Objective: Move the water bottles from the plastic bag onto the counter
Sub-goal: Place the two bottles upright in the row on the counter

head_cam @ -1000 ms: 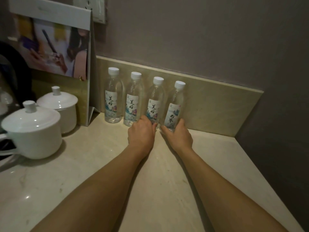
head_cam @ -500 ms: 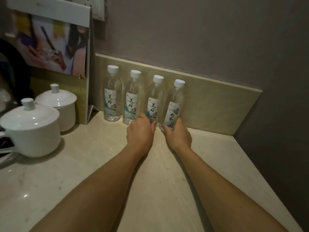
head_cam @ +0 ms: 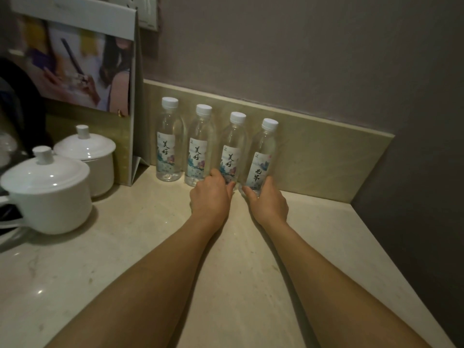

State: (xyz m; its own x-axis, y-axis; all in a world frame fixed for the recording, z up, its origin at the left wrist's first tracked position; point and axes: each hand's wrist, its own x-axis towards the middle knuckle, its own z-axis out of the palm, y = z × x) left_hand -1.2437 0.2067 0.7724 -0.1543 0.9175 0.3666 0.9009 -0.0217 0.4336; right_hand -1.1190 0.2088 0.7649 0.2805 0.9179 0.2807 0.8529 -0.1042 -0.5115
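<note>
Several clear water bottles with white caps and printed labels stand upright in a row on the beige counter, against the low backsplash. My left hand is wrapped around the base of the third bottle, its thumb between that one and the second bottle. My right hand grips the base of the rightmost bottle. The leftmost bottle stands untouched. No plastic bag is in view.
Two white lidded cups stand at the left. A standing printed card leans beside the bottles, with a dark object behind it. The counter ends in a wall corner at the right.
</note>
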